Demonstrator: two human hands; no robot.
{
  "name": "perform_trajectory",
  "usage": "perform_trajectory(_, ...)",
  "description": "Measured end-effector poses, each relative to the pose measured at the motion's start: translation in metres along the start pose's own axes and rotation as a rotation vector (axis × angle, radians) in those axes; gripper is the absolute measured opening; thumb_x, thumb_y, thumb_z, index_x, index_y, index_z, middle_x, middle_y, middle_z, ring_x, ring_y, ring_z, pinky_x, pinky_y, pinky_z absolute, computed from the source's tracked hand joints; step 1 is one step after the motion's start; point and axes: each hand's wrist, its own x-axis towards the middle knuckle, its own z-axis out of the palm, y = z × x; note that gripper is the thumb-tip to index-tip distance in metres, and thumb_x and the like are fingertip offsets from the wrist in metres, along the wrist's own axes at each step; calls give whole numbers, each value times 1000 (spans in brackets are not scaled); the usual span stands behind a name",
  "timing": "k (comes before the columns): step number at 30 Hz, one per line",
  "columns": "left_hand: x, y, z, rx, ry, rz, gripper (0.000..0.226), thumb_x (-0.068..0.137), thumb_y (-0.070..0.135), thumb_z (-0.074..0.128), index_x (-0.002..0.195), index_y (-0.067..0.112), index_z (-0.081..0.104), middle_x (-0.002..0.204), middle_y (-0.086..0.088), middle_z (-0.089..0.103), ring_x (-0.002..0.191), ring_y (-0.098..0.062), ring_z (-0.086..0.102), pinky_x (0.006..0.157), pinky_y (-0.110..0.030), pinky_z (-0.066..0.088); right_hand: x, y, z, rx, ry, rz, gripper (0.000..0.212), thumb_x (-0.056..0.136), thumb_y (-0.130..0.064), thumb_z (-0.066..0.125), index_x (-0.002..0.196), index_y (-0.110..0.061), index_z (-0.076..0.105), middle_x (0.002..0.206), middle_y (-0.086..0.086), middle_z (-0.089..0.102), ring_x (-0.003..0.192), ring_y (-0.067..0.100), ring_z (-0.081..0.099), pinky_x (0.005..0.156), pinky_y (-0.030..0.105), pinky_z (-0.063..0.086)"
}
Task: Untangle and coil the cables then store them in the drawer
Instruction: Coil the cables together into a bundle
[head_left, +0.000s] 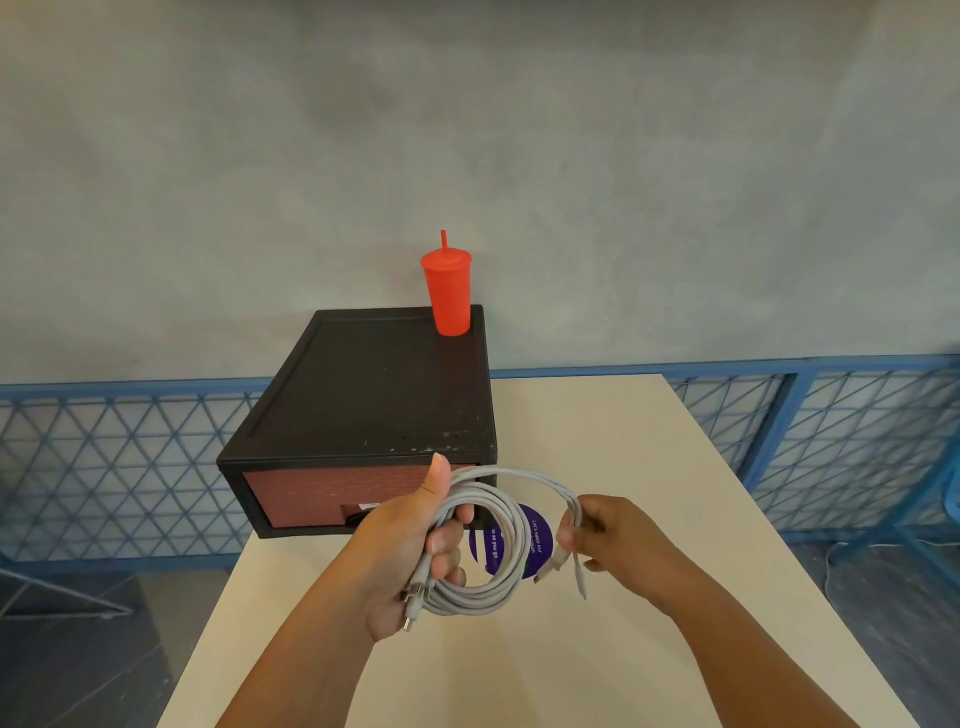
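Cables (470, 603), pale grey and wound in a loose coil, hang above the cream bench (571, 665) in front of me. At their 11 o'clock sits the black drawer box (363, 395), drawer closed, a red cup (449, 296) on its far right corner. At 9 o'clock my left hand (410, 551) grips the loops, fingers curled through them and thumb up, and at 3 o'clock my right hand (618, 545) pinches the loose ends.
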Motion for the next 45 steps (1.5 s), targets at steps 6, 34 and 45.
perform_trajectory(6,-1,-2,2,4,-5,-12,52,71,56,45,71,6,56,40,3,36,34,-8,36,55,-30,44,0,1,1,-284,42,-11,15,86,-16,59,72,-21,53,69,-6,55,62,6,49,60,17,41)
perform_trajectory(34,11,-10,3,-461,-198,-110,56,74,61,42,65,8,58,36,6,39,29,-5,42,46,-23,49,-12,-25,26,1252,-6,171,9,83,-9,56,79,-1,59,68,12,61,54,17,64,51,26,58)
perform_trajectory(45,11,-12,7,-526,-221,-146,56,73,61,45,66,6,57,40,0,43,32,-8,44,47,-24,53,-30,-50,41,1260,-427,50,35,90,-11,38,88,5,70,91,28,68,76,35,69,61,32,60)
